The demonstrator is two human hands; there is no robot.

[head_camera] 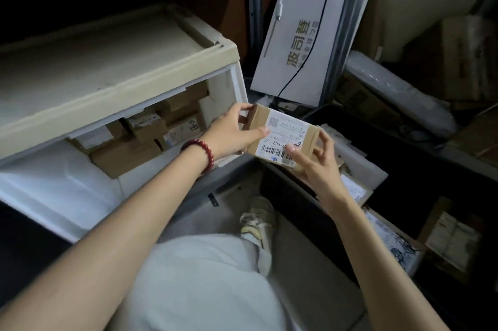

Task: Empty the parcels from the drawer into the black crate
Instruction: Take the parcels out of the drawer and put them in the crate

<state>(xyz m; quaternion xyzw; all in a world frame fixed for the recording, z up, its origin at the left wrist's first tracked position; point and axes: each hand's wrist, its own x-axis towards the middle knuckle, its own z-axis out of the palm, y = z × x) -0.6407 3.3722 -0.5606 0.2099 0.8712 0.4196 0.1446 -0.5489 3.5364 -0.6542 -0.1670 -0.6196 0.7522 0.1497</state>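
Observation:
A small brown cardboard parcel (283, 132) with a white barcode label hangs in the air between the open drawer and the black crate. My left hand (234, 132), with a red bead bracelet on its wrist, grips the parcel's left end. My right hand (315, 160) holds its near right corner, thumb on the label and fingers under and around the edge. The white pulled-out drawer (54, 190) at the left holds several more cardboard parcels (129, 152) toward its back. The black crate (431, 168) at the right has parcels and a white padded bag inside.
A beige cabinet top (107, 79) overhangs the drawer. A white printed box (296, 42) leans upright behind, with a black cable across it. More boxes and wrapped packages pile up at the far right (463, 66). My knee and a sneaker (258, 225) are on the floor between drawer and crate.

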